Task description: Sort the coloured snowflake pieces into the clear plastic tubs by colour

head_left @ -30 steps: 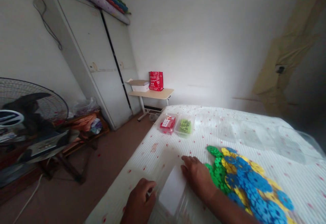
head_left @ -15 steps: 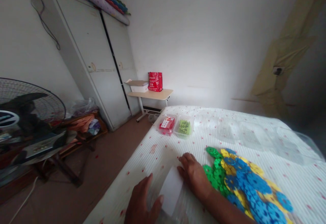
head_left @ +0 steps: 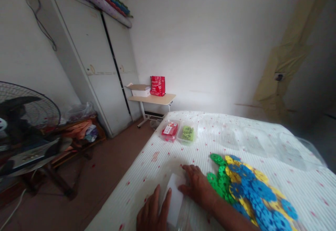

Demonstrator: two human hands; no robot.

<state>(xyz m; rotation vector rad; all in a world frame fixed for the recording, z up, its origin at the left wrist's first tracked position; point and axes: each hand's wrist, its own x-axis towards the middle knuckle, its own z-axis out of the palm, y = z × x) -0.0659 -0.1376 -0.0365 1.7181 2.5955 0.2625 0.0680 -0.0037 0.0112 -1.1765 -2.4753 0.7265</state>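
A white paper label [head_left: 175, 199] lies in front of me on what looks like a clear plastic container [head_left: 185, 220], whose outline is hard to make out. My left hand [head_left: 154, 210] is at its left side, fingers stretched out and the thumb side touching the label. On the other side, my right hand [head_left: 197, 186] rests with fingers extended and spread, its thumb at the label's right edge. Close to my right forearm are loose notched plastic discs: green ones [head_left: 222, 178], yellow ones [head_left: 259, 175] and blue ones [head_left: 258, 192].
Farther along the covered table [head_left: 147, 175] stand a box of red pieces [head_left: 170, 130] with a white label and a box of green pieces [head_left: 187, 133]. Clear containers [head_left: 254, 141] line the right. Beyond are a small desk [head_left: 157, 99], a fan [head_left: 26, 108] and a cabinet [head_left: 86, 56].
My left hand has turned, its fingers closer together and its thumb side now over the label. My right hand has shifted slightly down. The whole view has moved a little.
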